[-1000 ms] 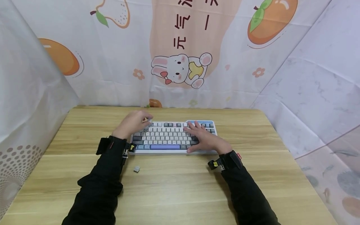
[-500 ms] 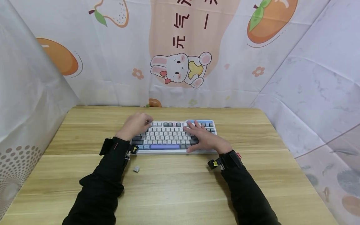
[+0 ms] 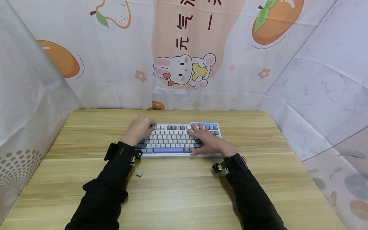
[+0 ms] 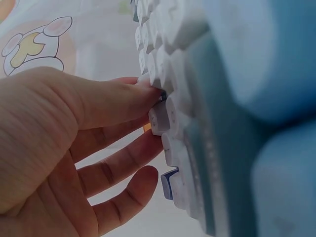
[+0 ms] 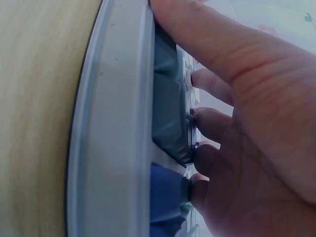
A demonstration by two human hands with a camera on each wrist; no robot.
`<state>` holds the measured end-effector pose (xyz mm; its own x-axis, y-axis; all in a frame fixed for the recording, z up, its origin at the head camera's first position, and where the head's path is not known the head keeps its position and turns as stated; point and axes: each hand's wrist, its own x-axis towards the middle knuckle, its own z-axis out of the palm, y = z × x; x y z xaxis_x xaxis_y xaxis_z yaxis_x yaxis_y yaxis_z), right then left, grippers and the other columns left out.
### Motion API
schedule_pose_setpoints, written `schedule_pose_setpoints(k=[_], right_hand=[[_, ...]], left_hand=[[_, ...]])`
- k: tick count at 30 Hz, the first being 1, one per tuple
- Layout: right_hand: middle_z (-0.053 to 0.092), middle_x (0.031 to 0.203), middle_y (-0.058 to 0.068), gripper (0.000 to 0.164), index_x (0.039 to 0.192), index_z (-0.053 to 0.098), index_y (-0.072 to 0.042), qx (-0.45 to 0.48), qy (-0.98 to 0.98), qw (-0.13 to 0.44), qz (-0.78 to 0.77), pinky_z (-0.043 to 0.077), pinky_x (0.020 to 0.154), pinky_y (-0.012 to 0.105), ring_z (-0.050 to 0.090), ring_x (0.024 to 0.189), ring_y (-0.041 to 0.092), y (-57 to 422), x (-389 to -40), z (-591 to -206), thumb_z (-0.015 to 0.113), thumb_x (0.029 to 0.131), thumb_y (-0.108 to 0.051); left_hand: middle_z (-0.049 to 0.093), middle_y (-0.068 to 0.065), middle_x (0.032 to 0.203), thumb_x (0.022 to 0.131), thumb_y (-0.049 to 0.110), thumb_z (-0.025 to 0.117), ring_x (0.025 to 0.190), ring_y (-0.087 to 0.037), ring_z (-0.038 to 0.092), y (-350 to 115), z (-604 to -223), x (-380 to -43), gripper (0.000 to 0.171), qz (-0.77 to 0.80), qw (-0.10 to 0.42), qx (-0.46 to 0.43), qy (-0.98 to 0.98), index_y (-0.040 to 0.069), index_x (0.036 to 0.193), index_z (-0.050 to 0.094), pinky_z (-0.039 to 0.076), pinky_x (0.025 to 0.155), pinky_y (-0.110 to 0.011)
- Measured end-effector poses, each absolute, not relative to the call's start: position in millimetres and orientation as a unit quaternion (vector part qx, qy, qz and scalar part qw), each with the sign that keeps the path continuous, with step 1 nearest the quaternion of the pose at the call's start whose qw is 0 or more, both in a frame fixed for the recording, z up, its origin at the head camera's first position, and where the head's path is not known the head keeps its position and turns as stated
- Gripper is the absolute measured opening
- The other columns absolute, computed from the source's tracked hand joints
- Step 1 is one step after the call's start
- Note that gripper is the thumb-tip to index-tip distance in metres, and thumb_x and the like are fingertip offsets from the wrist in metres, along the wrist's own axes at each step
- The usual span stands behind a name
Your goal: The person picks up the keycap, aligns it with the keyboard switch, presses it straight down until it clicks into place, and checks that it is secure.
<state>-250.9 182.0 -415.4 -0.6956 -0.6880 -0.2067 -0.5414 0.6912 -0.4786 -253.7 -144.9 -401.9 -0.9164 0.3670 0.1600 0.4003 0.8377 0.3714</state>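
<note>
A white keyboard (image 3: 169, 156) with white, grey and blue keys and a purple space bar (image 3: 168, 150) lies on the wooden table. At its upper left corner my left hand (image 3: 138, 128) pinches a small keycap between thumb and forefinger. Fingers cover most of that keycap; in the left wrist view the thumb (image 4: 116, 101) meets the key row, the other fingers loosely bent below. On the keyboard's right part rests my right hand (image 3: 209, 140), fingers spread over the keys. The right wrist view has its thumb (image 5: 207, 34) against the front edge. A loose grey keycap (image 3: 139, 173) lies nearer me.
The table (image 3: 178, 195) extends around the keyboard on every side. A printed curtain (image 3: 120, 64) hangs behind the table's far edge, with more cloth at the left and right. Black camera straps (image 3: 235, 164) wrap both wrists.
The left hand has come down slightly and to the right, its fingers closing in at the keyboard's top-left keys. The right hand and the loose keycap have stayed in place.
</note>
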Motion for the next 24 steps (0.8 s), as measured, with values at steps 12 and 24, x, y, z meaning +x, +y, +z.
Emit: schedule_pose_setpoints(k=[12, 24], right_hand=[[0.002, 0.169, 0.012, 0.102, 0.163, 0.024, -0.016, -0.341, 0.901, 0.187, -0.192, -0.001, 0.122, 0.056, -0.010, 0.153, 0.037, 181.8, -251.3, -415.7, 0.081, 0.083, -0.048], [0.002, 0.169, 0.012, 0.101, 0.162, 0.025, -0.016, -0.343, 0.901, 0.184, -0.193, -0.001, 0.122, 0.056, -0.008, 0.153, 0.038, 181.4, -251.1, -414.6, 0.081, 0.084, -0.047]], left_hand=[[0.075, -0.011, 0.100, 0.093, -0.001, 0.068, 0.084, -0.025, 0.065, -138.5, -400.9, -249.1, 0.014, -0.191, 0.052, -0.181, -0.964, 0.005, 0.098, 0.080, 0.050, 0.074, -0.041], [0.076, -0.010, 0.100, 0.091, -0.005, 0.068, 0.088, -0.026, 0.068, -136.4, -401.4, -249.1, 0.019, -0.161, 0.054, -0.172, -0.970, 0.007, 0.094, 0.082, 0.053, 0.070, -0.041]])
